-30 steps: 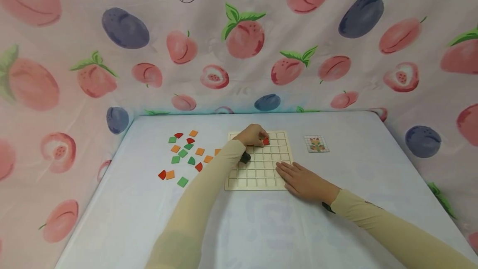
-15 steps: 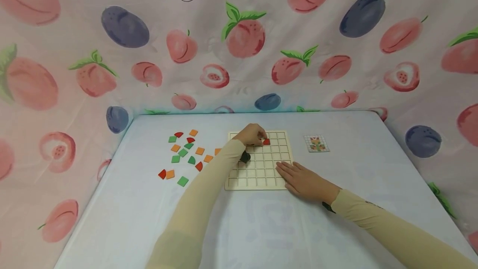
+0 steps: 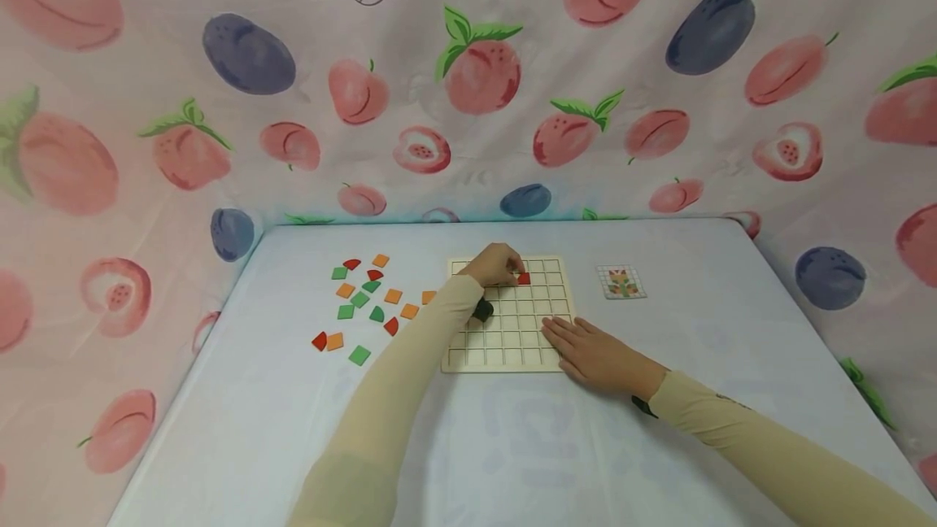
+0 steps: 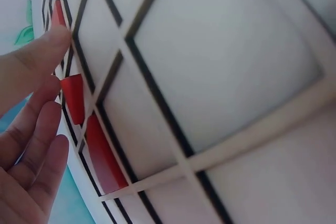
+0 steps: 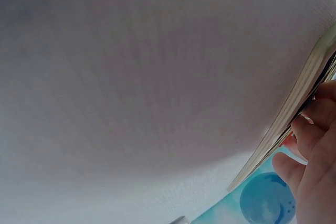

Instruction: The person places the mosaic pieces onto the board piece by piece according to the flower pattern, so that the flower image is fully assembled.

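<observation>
Around you, a white-covered table (image 3: 512, 446) meets a backdrop (image 3: 468, 185) printed with peaches and plums. To the left of the grid board (image 3: 512, 340) lie scattered pieces: orange tiles (image 3: 393, 296), green tiles (image 3: 359, 299) and loose red pieces (image 3: 391, 326) with one rounded edge. A small picture card (image 3: 622, 283), showing a flower on a grid, lies to the right of the board, apart from it. Your left sleeve (image 3: 403, 381) stretches between the scattered pieces and the board, partly covering the orange tile nearest the board and the board's left side. A black object (image 3: 483, 310) sits at your left wrist and hides a few cells. Your right hand (image 3: 596, 354) covers the near right corner, its fingers extended and resting on the board; you have nothing in its grasp.

Your left hand (image 3: 494, 264) is over the far part of the board, fingers bent towards the thumb. The red piece (image 3: 524, 278) lies on the grid right at its fingertips, on their right side. In the left wrist view, one red block (image 4: 72, 98) is just beside the fingers, another red block (image 4: 107, 156) sits lower in a cell, clear of them, and a red tip (image 4: 57, 14) shows beyond the thumb. You cannot tell whether the fingers pinch any of these or only touch them.
</observation>
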Available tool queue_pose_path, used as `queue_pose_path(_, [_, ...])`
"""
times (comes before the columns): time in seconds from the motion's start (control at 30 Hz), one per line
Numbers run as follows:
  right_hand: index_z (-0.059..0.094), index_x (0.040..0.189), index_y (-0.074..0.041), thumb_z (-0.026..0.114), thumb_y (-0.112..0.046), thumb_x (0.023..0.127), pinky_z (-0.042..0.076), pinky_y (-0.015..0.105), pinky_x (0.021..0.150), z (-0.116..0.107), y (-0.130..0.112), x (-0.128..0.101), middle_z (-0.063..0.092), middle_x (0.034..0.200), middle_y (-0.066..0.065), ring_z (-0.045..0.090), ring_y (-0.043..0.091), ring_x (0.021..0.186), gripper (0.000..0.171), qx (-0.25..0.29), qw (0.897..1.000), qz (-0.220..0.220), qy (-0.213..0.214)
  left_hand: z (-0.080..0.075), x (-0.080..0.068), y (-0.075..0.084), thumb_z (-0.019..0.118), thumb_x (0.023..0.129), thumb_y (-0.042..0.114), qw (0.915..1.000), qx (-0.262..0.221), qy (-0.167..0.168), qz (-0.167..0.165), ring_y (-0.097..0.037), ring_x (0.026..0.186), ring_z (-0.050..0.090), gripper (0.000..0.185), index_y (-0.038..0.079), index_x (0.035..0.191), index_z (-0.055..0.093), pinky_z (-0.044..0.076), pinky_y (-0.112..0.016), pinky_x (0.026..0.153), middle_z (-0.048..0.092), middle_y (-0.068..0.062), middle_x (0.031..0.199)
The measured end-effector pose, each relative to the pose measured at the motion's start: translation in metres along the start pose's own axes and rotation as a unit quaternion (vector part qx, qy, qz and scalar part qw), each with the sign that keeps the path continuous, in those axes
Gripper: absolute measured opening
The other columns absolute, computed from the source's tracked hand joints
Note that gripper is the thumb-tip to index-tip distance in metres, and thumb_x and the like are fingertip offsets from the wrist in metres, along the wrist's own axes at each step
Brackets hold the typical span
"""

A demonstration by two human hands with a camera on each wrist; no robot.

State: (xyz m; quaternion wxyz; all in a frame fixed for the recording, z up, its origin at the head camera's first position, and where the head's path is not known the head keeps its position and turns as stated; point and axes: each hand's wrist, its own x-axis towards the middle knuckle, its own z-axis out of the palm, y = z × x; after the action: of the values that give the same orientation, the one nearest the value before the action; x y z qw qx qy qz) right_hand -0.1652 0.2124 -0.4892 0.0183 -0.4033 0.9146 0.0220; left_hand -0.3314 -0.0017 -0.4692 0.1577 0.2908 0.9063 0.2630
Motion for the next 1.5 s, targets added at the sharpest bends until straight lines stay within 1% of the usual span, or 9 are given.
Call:
queue_pose_path(0.2, [0.033,0.145,-0.002,0.042,-0.031,0.099,0.032,0.048,0.110,0.000,0.000,0.001,0.031,0.152,0.013,0.031,0.028,0.140,0.055,-0.001,1.000,-0.004,0.005,-0.007,-0.008,0.003,0.070,0.084,0.012,0.9976,-0.069,0.012,-0.005,-0.020,0.096,0.061,0.030,0.007,0.113,0.067,0.052,-0.024,0.076,0.065,-0.009,0.110])
queue_pose_path(0.37, [0.033,0.145,-0.002,0.042,-0.031,0.099,0.033,0.049,0.109,0.002,0.001,0.001,0.032,0.152,0.013,0.032,0.029,0.140,0.055,-0.004,1.000,-0.006,0.009,-0.018,-0.022,0.003,0.069,0.085,0.012,0.9905,-0.132,0.029,0.027,-0.023,0.104,0.061,0.034,0.004,0.118,0.064,0.051,-0.030,0.087,0.065,-0.014,0.114])
queue_pose_path(0.53, [0.034,0.144,-0.002,0.044,-0.031,0.098,0.034,0.048,0.109,0.005,0.002,0.001,0.034,0.151,0.013,0.033,0.029,0.139,0.055,-0.007,1.000,-0.006,0.019,-0.032,-0.045,-0.005,0.067,0.086,0.008,0.9834,-0.166,0.045,0.058,-0.025,0.102,0.063,0.033,0.000,0.118,0.063,0.051,-0.031,0.089,0.065,-0.019,0.114])
queue_pose_path(0.63, [0.034,0.144,-0.002,0.045,-0.030,0.098,0.034,0.048,0.108,0.005,0.001,0.000,0.035,0.151,0.013,0.034,0.029,0.139,0.055,-0.007,1.000,-0.006,0.023,-0.040,-0.064,-0.012,0.066,0.087,0.007,0.9818,-0.176,0.046,0.054,-0.026,0.102,0.063,0.032,0.000,0.118,0.063,0.051,-0.031,0.089,0.064,-0.021,0.115])
queue_pose_path(0.83, [0.034,0.144,-0.002,0.045,-0.031,0.098,0.033,0.048,0.109,0.005,0.000,0.001,0.034,0.151,0.013,0.033,0.029,0.139,0.056,-0.009,1.000,-0.004,0.018,-0.052,-0.104,-0.033,0.067,0.086,0.007,0.9842,-0.163,0.061,0.035,-0.025,0.106,0.063,0.032,0.004,0.118,0.064,0.051,-0.032,0.093,0.064,-0.019,0.117])
queue_pose_path(1.0, [0.034,0.144,-0.002,0.044,-0.030,0.098,0.033,0.049,0.109,0.002,-0.001,0.001,0.034,0.151,0.013,0.033,0.029,0.139,0.055,-0.004,1.000,0.000,0.011,-0.057,-0.131,-0.053,0.066,0.085,0.004,0.9850,-0.151,0.083,0.006,-0.028,0.108,0.061,0.034,0.000,0.119,0.063,0.047,-0.039,0.098,0.064,-0.016,0.120])
queue_pose_path(1.17, [0.033,0.145,-0.002,0.042,-0.031,0.099,0.032,0.049,0.110,-0.001,-0.001,0.001,0.033,0.152,0.013,0.032,0.029,0.140,0.055,-0.002,1.000,0.001,0.001,-0.057,-0.148,-0.075,0.067,0.085,0.007,0.9860,-0.139,0.086,-0.033,-0.027,0.110,0.058,0.035,0.002,0.120,0.063,0.044,-0.041,0.101,0.063,-0.011,0.121])
queue_pose_path(1.3, [0.033,0.145,-0.002,0.042,-0.031,0.099,0.032,0.048,0.110,-0.002,-0.001,0.001,0.033,0.151,0.013,0.032,0.028,0.140,0.055,-0.005,1.000,-0.002,0.004,-0.057,-0.156,-0.093,0.069,0.084,0.008,0.9887,-0.118,0.085,-0.036,-0.027,0.111,0.057,0.036,0.005,0.119,0.064,0.044,-0.042,0.101,0.063,-0.011,0.122])
queue_pose_path(1.5, [0.033,0.145,-0.002,0.043,-0.031,0.099,0.033,0.048,0.110,-0.003,-0.002,0.000,0.033,0.151,0.013,0.033,0.029,0.140,0.055,-0.004,1.000,-0.003,0.003,-0.060,-0.165,-0.112,0.069,0.082,0.001,0.9873,-0.126,0.080,-0.056,-0.031,0.114,0.056,0.037,0.003,0.118,0.064,0.044,-0.046,0.100,0.061,-0.016,0.124])
